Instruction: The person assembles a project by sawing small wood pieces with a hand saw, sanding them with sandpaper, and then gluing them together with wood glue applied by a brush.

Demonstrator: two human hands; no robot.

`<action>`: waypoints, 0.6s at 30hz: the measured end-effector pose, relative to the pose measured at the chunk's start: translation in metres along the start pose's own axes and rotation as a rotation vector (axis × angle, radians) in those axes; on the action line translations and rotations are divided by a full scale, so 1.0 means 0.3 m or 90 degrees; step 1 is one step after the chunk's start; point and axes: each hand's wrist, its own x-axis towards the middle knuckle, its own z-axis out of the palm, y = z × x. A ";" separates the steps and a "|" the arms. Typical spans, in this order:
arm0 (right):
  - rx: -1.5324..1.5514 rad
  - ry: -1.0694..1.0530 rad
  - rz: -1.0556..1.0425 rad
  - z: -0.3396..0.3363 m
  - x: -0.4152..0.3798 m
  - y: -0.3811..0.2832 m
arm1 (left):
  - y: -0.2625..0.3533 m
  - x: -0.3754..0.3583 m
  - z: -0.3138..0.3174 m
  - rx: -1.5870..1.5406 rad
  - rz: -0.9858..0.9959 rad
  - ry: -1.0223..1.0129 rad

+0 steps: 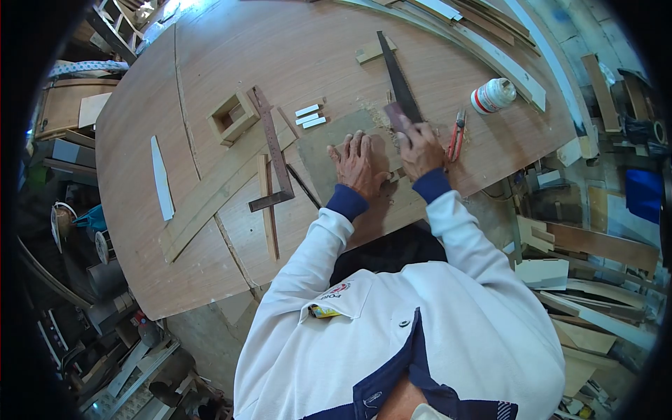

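Note:
My left hand (355,162) lies with its fingers spread on a flat greyish board (318,162) near the table's front edge. To its right, my right hand (420,148) is closed on a dark reddish-brown block (396,117), which is tilted over the board's right side. Sawdust (379,115) is scattered beside the block. A handsaw (399,80) lies just beyond my right hand, its narrow end over a small wood piece (371,52). Red-handled pliers or cutters (457,136) rest right of that hand. Small white-topped pieces (311,116) sit behind my left hand.
A square wooden box (232,117), a metal square (274,150), a long board (210,199) and a white blade-like piece (162,178) lie on the left. A white bottle (493,96) lies at right, near long strips (504,63) along the table's edge (553,143).

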 end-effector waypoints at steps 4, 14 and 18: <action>-0.044 -0.058 -0.015 0.029 -0.104 -0.034 | -0.003 0.004 0.007 0.003 -0.013 0.013; -0.057 -0.079 -0.055 0.034 -0.146 -0.028 | 0.025 0.013 -0.042 -0.033 -0.058 -0.087; -0.071 -0.030 -0.039 0.061 -0.050 -0.059 | 0.005 -0.002 0.012 -0.008 -0.023 0.018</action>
